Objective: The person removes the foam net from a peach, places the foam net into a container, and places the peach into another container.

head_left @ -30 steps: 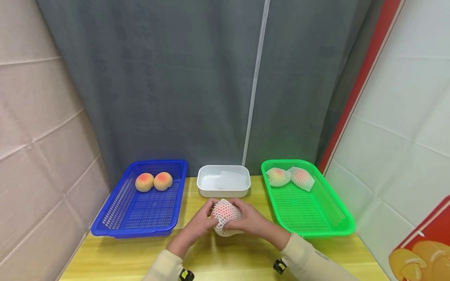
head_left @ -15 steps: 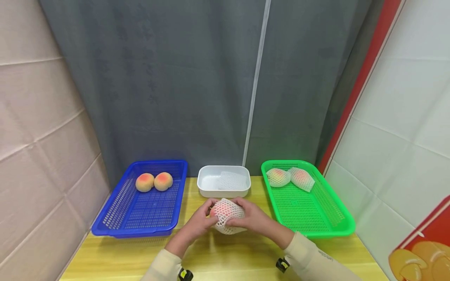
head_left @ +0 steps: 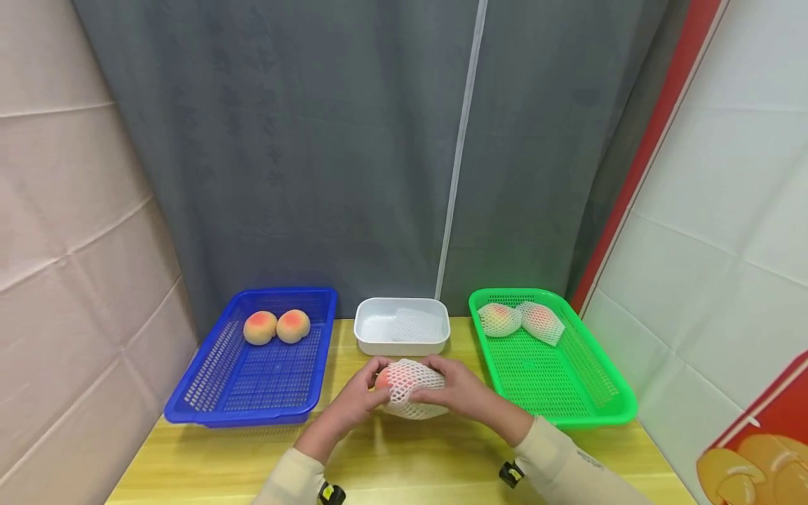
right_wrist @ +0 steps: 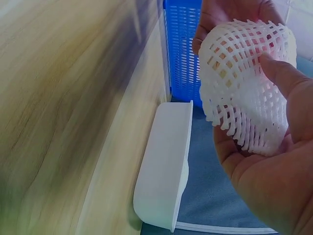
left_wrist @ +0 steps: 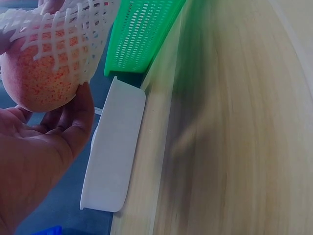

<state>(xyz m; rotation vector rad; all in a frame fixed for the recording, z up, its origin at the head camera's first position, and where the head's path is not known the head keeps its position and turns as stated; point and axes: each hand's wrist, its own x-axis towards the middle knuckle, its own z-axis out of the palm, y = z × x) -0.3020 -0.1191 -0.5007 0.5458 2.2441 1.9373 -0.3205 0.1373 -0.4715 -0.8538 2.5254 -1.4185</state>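
Observation:
Between both hands, above the table, is a peach [left_wrist: 41, 78] partly inside a white foam net sleeve [right_wrist: 244, 83]. Its bare end faces left, and the net covers the rest. My left hand [head_left: 355, 401] grips the peach at that bare end, fingers curled beneath it in the left wrist view. The right hand [head_left: 466, 393] holds the netted end, its thumb pressing on the mesh in the right wrist view. Two bare peaches [head_left: 276, 327] lie in the blue basket [head_left: 252, 414]. Two netted peaches [head_left: 520, 320] lie in the green basket [head_left: 568, 421].
A white tub [head_left: 400, 347] stands just beyond the hands, with flat foam netting [head_left: 418, 325] inside. The blue basket is on the left and the green one on the right. A grey curtain [head_left: 315, 154] hangs behind the wooden table [head_left: 404, 470].
The net sleeve and right hand have shifted slightly right, and the peach's bare left end shows more. Left hand stays nearly in place. The baskets and their contents have not moved.

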